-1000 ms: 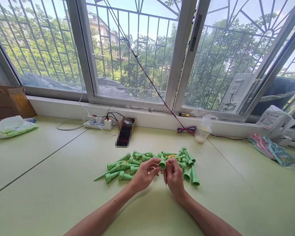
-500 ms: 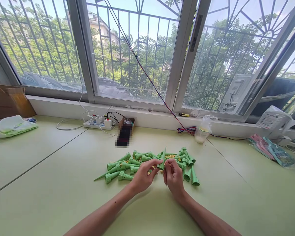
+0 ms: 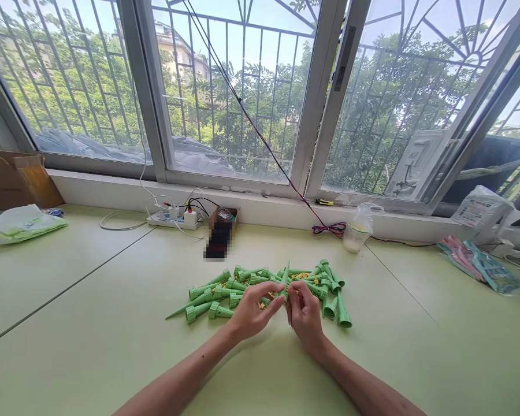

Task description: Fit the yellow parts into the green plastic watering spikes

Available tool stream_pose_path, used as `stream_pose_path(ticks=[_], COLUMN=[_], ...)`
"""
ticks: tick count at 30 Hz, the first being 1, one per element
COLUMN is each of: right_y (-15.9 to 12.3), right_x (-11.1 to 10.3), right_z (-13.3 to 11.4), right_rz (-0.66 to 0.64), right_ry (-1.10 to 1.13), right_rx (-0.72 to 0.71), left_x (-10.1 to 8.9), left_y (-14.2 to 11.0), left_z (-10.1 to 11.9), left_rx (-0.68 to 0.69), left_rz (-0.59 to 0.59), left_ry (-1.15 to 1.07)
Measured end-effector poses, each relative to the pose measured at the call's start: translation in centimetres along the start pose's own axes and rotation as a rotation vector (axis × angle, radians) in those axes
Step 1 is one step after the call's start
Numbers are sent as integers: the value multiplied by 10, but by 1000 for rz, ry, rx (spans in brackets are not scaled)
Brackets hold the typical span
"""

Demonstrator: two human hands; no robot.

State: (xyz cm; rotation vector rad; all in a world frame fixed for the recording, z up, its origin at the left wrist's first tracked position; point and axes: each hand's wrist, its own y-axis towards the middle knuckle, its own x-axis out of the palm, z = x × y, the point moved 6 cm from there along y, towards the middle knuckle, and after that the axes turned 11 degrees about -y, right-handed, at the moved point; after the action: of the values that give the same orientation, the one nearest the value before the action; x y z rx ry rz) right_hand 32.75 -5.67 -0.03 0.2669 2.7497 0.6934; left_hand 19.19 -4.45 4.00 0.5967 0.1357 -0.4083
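Note:
My left hand pinches a green plastic spike between thumb and fingers, its narrow tip pointing up and away from me. Right beside its wide lower end is my right hand, with thumb and fingertips pressed together. Whatever those fingertips hold is too small and too covered to make out. Around and behind both hands lies a loose heap of similar green spikes, some with ribbed caps. Small yellow pieces show among them, partly hidden by my hands.
Along the back of the pale green table are a power strip with cables, a small box with a blurred dark object, a coiled wire and a plastic cup. Plastic packets lie right; a cardboard box stands left.
My left thumb has come up over the spike's wide end, which showed more before. The spike has turned and shifted slightly left. My right hand stays close beside it.

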Motion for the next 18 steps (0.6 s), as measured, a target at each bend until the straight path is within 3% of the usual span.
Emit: stream_pose_path(ticks=[13,18], right_y=[1,2], right_x=[0,1], right_z=[0,1], right_rz=[-12,-5], right_ry=[-9,-16], right_rx=[19,22], left_x=[5,0], left_y=[2,-2], left_z=[-4,-13], left_rx=[-32,-69], left_rz=[-44,23], left_ry=[84,124])
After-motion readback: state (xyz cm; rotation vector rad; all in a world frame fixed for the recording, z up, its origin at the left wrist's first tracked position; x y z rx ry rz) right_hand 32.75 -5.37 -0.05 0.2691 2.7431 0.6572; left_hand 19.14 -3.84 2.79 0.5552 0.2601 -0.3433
